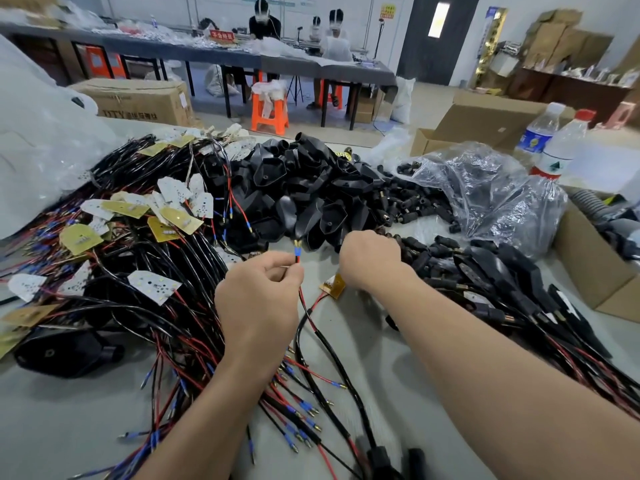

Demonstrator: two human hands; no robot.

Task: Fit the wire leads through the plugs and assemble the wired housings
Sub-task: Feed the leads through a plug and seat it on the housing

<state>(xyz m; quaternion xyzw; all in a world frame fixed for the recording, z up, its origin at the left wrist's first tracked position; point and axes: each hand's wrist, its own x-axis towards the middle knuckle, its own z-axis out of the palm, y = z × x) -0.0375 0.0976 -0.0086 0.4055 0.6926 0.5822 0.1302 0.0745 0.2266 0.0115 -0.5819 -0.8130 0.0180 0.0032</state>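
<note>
Wire leads (296,251) pinched in the left hand (258,299), thumb against curled forefinger, blue-sleeved brass tips poking up just above the knuckles. Red and black strands trailing down from that pinch onto the grey table (69,431), joining a black-jacketed cable toward the near edge. Small yellow board (334,285) at the end of a red strand, lying flat on the table between the two wrists.

Just beside the left, the right hand (370,261), back turned to the camera, fingers bent down and hidden at the near edge of the housing pile (304,188). Honestly can't tell whether gripping anything or not.

That heap of black shells sitting mid-table, straight ahead. Small black plugs (412,202) to the right of it, spilling from a crumpled clear bag (485,188). Already wired housings (502,271) laid out further right, cables running toward the near edge.

Huge tangle of black, red and blue wires (145,306) on the left, dotted with white and yellow boards. One stray housing (69,355) lying at the near side of that mess. Two water bottles (554,143) and an open cardboard box (595,265) at the right end. Further back, an orange stool (270,110) and people (265,29) seated at a long bench (173,50).
</note>
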